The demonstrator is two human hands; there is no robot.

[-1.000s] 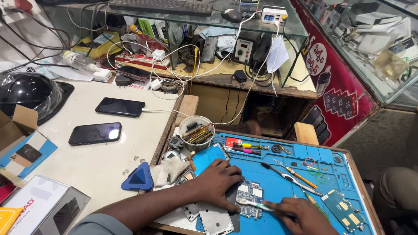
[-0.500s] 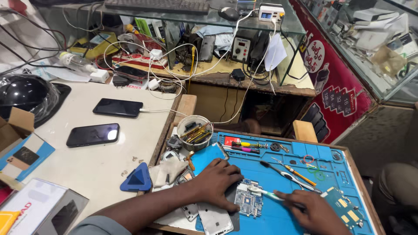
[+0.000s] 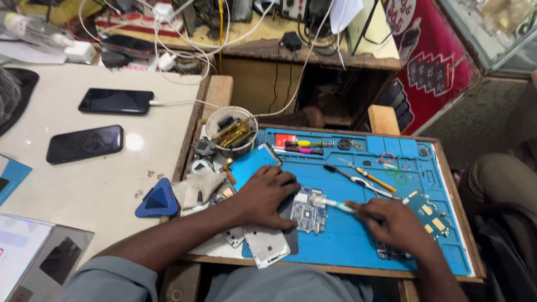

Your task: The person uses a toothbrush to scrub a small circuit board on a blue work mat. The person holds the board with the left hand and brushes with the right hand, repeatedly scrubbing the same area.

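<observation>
Pinched between the fingers of the right hand [image 3: 400, 223] is a thin white brush [image 3: 335, 205], and its tip touches the top of a small blue circuit board [image 3: 309, 210]. The left hand [image 3: 267, 196] lies flat with its fingers spread a little, pressing down just beside the board's left edge and holding nothing. The board is flat and bumpy with tiny metal parts, and it sits near the middle of a soft blue work mat [image 3: 358, 240]. Close to the person, a pale phone frame [image 3: 267, 246] pokes out over the mat's front edge, so that side is tight. The mat fills a wooden tray [image 3: 447, 168] whose raised rim stands along the right side. There is open mat below the board and between the two hands. A green board piece [image 3: 428, 211] lies just right of the right hand. Farther up the mat lie a long black tool [image 3: 352, 178] and an orange-handled one [image 3: 375, 180]. A shiny blue phone back [image 3: 253, 163] leans at the left hand's far side. Behind it stands a round white cup [image 3: 230, 131] full of thin metal tools. Off to the left, on the smooth pale table [image 3: 112, 184], sit a blue triangle pick [image 3: 158, 199] and two dark glassy phones [image 3: 84, 144], well apart from the hands.
</observation>
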